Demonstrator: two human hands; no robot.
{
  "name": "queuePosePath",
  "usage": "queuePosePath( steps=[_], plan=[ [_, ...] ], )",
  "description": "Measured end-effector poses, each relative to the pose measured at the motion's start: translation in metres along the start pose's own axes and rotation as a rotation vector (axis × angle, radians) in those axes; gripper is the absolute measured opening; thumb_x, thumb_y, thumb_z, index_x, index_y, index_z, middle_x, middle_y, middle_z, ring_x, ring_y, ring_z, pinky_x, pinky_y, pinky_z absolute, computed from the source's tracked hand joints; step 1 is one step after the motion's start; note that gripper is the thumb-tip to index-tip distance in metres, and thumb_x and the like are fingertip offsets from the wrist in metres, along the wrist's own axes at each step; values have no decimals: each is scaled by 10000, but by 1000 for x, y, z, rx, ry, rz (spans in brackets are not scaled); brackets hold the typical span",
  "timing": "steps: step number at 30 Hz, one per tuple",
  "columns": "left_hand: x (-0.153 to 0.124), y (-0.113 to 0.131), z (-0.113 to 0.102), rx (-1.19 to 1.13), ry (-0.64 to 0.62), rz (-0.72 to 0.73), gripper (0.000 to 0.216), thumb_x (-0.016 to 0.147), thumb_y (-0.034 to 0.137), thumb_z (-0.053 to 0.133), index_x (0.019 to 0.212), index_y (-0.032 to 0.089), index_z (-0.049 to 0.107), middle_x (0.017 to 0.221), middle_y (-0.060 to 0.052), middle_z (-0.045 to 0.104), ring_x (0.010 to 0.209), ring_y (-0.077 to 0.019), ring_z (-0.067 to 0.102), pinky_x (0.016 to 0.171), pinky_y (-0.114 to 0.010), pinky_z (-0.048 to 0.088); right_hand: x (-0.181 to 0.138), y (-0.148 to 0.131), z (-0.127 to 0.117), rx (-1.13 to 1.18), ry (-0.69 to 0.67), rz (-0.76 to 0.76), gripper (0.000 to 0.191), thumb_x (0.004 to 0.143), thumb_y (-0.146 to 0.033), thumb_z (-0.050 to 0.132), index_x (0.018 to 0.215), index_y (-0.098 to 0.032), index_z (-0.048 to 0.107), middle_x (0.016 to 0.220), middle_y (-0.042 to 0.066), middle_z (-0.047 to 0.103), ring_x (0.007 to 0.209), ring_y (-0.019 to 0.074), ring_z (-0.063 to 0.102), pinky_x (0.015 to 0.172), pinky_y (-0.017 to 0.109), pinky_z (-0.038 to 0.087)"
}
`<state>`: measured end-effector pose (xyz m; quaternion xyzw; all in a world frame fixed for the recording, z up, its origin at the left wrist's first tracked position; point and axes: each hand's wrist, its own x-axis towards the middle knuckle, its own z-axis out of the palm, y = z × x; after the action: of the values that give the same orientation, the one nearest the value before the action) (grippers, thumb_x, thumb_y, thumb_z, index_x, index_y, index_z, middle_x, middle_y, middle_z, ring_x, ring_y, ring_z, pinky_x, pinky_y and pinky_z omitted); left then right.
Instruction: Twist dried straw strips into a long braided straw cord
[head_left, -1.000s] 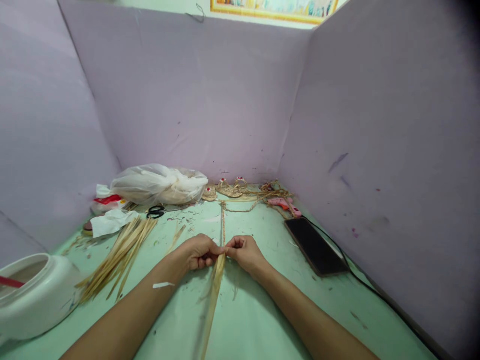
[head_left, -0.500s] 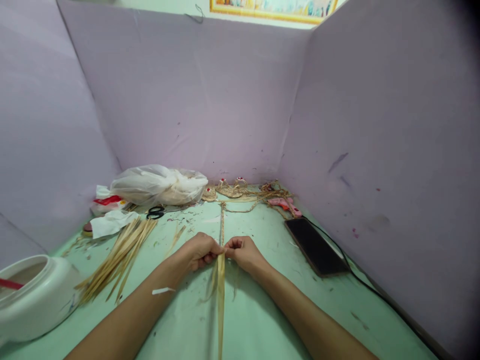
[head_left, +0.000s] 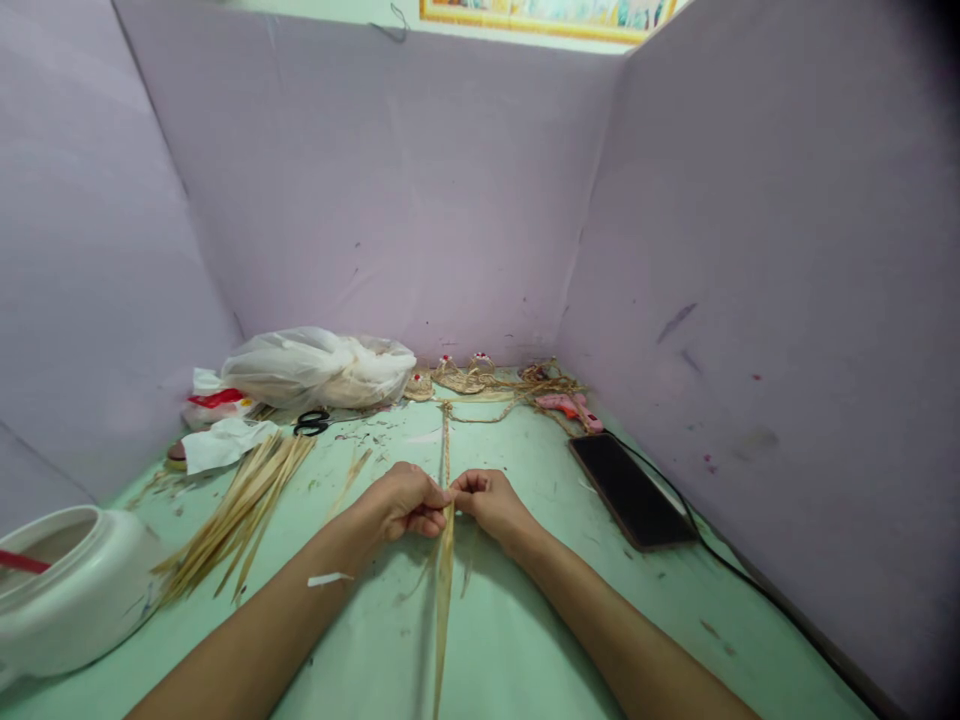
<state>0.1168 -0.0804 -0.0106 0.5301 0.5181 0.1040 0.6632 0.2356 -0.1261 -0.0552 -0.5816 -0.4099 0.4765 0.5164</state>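
Note:
A thin straw braid point(head_left: 447, 445) runs from the back of the table straight toward me. Where its plaited part ends, my left hand point(head_left: 412, 502) and my right hand point(head_left: 484, 500) meet, thumbs and fingertips pinched on the strands. Loose flat straw strips point(head_left: 444, 600) hang from that spot toward my body. The fingertips hide the exact crossing of the strands. To the left lies a bundle of pale straw strips point(head_left: 240, 515), apart from my hands.
A white pot point(head_left: 112, 590) stands front left. Black-handled scissors point(head_left: 311, 422), a white plastic bag point(head_left: 315, 370) and small woven straw pieces point(head_left: 461, 378) lie toward the back. On the right are a pink glue gun point(head_left: 571, 408), its black cable point(head_left: 739, 575) and a dark phone point(head_left: 630, 490).
Both hands stay at the braid's end with small finger shifts. The hanging strips have turned and look narrower toward the bottom.

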Motion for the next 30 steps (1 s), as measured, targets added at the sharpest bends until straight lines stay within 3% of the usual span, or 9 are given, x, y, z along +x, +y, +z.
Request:
queuePosePath(
  steps=[7, 13, 17, 24, 30],
  plan=[
    [-1, -4, 6, 168, 173, 132, 321, 549, 308, 711, 522, 150, 433, 288, 45, 397, 256, -51, 302, 307, -180, 184, -5, -5, -1, 57, 0, 4, 143, 507, -217, 652, 527, -125, 545, 459, -35, 514, 450, 55, 382, 486, 203, 295],
    [-2, -4, 4, 57, -33, 125, 338, 527, 381, 701, 571, 137, 472, 404, 26, 484, 299, -45, 360, 321, -175, 225, -8, -8, -2, 92, -30, -10, 182, 509, -267, 658, 552, -131, 545, 475, -23, 531, 464, 68, 409, 495, 209, 313],
    [3, -6, -2, 195, -2, 113, 389, 491, 417, 700, 467, 153, 415, 326, 56, 365, 284, -38, 290, 306, -180, 172, -9, -12, -5, 18, -77, 21, 182, 512, -261, 655, 545, -127, 536, 463, -38, 495, 446, 47, 345, 453, 196, 242],
    [7, -9, -7, 209, -20, 204, 288, 510, 308, 636, 462, 172, 387, 330, 66, 340, 294, -39, 241, 320, -194, 110, -7, -16, -15, 37, -247, 121, 147, 547, -249, 606, 570, -121, 538, 433, -62, 397, 402, 32, 281, 409, 192, 178],
    [6, -10, -4, 233, 2, 280, 154, 521, 241, 577, 476, 154, 458, 335, 63, 347, 308, -40, 249, 346, -200, 151, -4, -17, -17, 83, -264, 198, 158, 540, -237, 616, 554, -111, 521, 450, -44, 433, 396, 30, 330, 394, 178, 202]
  ],
)
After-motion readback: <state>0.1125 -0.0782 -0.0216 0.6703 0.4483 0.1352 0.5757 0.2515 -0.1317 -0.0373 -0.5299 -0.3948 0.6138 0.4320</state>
